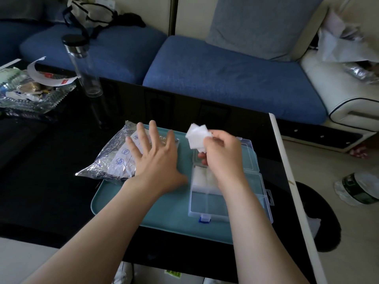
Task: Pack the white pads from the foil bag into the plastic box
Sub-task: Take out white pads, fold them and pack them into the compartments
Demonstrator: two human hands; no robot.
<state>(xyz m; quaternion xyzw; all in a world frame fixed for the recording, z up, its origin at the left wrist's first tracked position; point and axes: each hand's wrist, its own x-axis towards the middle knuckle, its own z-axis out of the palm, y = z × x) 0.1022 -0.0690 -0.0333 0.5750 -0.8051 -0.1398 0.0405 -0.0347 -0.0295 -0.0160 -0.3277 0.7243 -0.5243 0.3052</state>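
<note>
A silver foil bag [110, 160] with blue print lies on the left part of a teal tray [127, 208]. My left hand [155, 158] lies flat with spread fingers on the bag's right end. To the right stands a clear plastic box [231, 206], lid open toward the sofa, with white pads [202, 178] in its far left compartment. My right hand [221, 154] hovers above the box's back edge and pinches a small stack of white pads [196, 137].
The tray rests on a black glass table [51, 181] with a white right edge. A tall clear bottle [82, 64] and a glass dish of wrappers [30, 93] stand at the far left. A blue sofa [215, 74] lies beyond; a crushed bottle [359, 189] is on the floor at right.
</note>
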